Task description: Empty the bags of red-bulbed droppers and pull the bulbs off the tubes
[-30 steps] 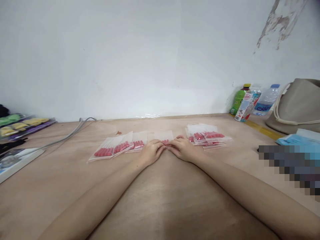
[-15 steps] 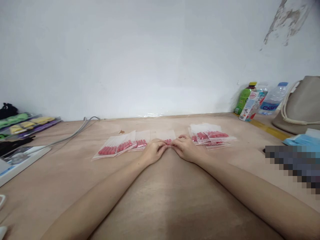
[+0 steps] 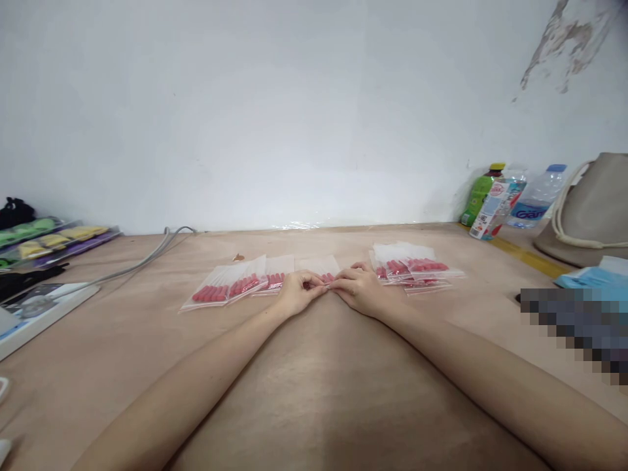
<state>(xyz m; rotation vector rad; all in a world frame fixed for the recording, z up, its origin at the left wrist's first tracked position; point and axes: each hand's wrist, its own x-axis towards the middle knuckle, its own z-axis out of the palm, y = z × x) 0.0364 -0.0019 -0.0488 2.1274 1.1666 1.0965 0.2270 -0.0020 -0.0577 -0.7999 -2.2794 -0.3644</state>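
A row of small clear bags with red pieces inside lies across the wooden table. My left hand and my right hand meet at the middle bag, fingers curled and pinching its near edge. The bag lies flat on the table under my fingertips. To the right of my right hand sits a stack of the same bags. Both forearms stretch out over the table toward me.
A grey cable runs along the back left. Trays of green and yellow items and a flat white board lie at the left. Bottles, a beige bag and a blue packet stand at the right.
My hands have stayed on the middle bag with only small finger shifts. The view has drifted slightly left.
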